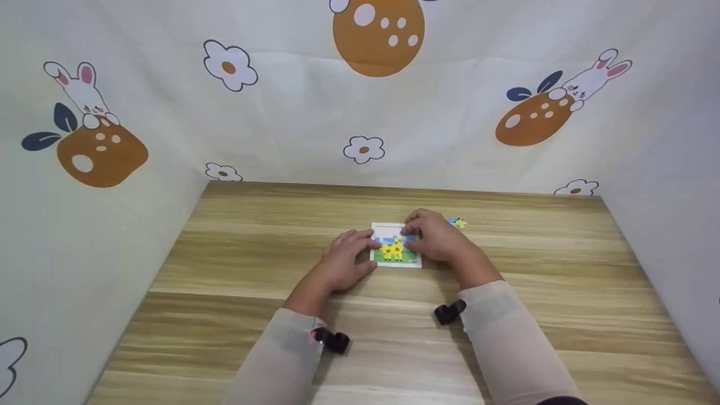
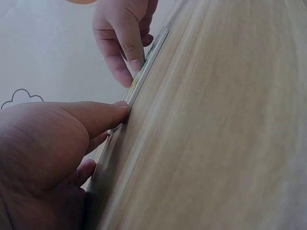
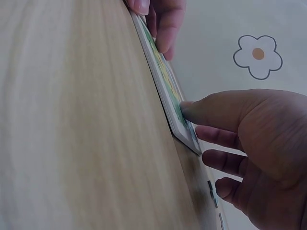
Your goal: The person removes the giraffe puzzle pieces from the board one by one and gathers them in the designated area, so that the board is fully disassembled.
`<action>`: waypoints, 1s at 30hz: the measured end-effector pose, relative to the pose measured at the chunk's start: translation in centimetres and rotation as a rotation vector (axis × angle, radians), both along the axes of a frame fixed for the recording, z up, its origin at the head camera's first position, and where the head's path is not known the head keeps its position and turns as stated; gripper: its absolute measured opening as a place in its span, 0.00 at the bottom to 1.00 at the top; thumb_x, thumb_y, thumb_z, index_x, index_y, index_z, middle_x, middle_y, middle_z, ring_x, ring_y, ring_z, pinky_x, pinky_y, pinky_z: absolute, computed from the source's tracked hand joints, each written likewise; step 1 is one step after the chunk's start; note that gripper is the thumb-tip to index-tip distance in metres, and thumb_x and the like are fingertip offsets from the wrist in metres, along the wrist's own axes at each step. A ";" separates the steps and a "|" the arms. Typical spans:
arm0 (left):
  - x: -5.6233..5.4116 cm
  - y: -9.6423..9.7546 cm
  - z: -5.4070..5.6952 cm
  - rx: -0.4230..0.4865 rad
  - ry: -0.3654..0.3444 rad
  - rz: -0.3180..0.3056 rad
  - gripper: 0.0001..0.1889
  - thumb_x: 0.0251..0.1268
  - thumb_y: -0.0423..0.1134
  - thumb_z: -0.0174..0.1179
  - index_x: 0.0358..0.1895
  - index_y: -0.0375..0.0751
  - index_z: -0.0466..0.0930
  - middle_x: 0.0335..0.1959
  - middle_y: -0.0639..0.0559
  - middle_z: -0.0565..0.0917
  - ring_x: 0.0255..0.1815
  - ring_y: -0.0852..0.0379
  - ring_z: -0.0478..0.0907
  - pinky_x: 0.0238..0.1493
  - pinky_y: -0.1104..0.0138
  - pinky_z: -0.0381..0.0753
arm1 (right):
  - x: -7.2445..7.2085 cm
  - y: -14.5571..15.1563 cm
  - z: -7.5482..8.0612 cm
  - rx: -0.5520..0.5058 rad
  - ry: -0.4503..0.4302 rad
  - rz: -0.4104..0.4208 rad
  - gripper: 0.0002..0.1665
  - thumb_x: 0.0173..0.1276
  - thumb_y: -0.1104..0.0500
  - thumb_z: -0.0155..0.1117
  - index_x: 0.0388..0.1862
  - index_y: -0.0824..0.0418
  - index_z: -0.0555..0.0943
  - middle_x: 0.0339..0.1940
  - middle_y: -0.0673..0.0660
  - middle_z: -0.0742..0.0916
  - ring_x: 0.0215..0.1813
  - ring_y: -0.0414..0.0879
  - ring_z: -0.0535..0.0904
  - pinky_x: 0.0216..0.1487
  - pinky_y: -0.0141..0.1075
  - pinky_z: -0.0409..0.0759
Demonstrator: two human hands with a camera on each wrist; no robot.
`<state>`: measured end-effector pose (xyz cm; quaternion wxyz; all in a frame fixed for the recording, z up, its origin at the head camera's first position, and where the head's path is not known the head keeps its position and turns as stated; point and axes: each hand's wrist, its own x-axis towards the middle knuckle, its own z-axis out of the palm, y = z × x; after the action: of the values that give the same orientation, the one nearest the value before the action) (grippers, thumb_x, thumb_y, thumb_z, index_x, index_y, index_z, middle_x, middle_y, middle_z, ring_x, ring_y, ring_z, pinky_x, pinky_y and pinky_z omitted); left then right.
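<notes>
A small square jigsaw puzzle with a white frame [image 1: 398, 265] lies flat on the wooden table. A yellow giraffe [image 1: 392, 251] on green and blue shows in its lower part; a white strip shows along the top. At the puzzle's left side, my left hand [image 1: 344, 261] rests spread fingers and thumb along the edge. From the right, my right hand [image 1: 437, 239] reaches over the frame. In the right wrist view its thumb [image 3: 211, 111] presses on the picture, the other fingers stretched by the far edge. No loose piece shows between its fingers.
Just beyond the right hand, blue and yellow puzzle pieces [image 1: 458, 222] lie on the wooden table [image 1: 270, 247]. A pale curtain [image 1: 292, 112] printed with rabbits, oranges and flowers stands behind the table and along its sides. Each sleeved wrist wears a small black camera [image 1: 450, 312].
</notes>
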<state>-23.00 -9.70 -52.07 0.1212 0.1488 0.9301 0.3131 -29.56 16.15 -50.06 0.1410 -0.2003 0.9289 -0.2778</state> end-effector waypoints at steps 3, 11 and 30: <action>0.1 -0.1 0.0 0.017 0.008 -0.008 0.21 0.79 0.50 0.63 0.71 0.61 0.79 0.87 0.61 0.63 0.91 0.44 0.48 0.89 0.38 0.48 | 0.1 0.0 0.1 -0.003 0.011 0.005 0.15 0.74 0.56 0.72 0.56 0.56 0.91 0.68 0.56 0.81 0.72 0.58 0.75 0.79 0.56 0.72; 0.0 -0.1 -0.1 0.021 0.016 -0.019 0.22 0.79 0.50 0.63 0.72 0.60 0.79 0.87 0.60 0.63 0.91 0.44 0.48 0.89 0.39 0.48 | 0.1 -0.1 0.4 -0.023 0.005 -0.038 0.18 0.72 0.58 0.73 0.60 0.54 0.89 0.59 0.53 0.83 0.61 0.52 0.79 0.71 0.50 0.79; 0.0 0.0 -0.1 0.009 0.011 -0.014 0.22 0.79 0.50 0.63 0.71 0.61 0.79 0.87 0.61 0.63 0.91 0.43 0.49 0.89 0.38 0.46 | 0.0 0.2 0.5 -0.098 -0.018 -0.133 0.22 0.73 0.67 0.68 0.63 0.52 0.87 0.56 0.54 0.86 0.59 0.52 0.80 0.67 0.50 0.82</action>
<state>-23.02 -9.74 -52.14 0.1179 0.1577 0.9282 0.3158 -29.55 16.33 -49.52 0.1205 -0.1423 0.9242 -0.3333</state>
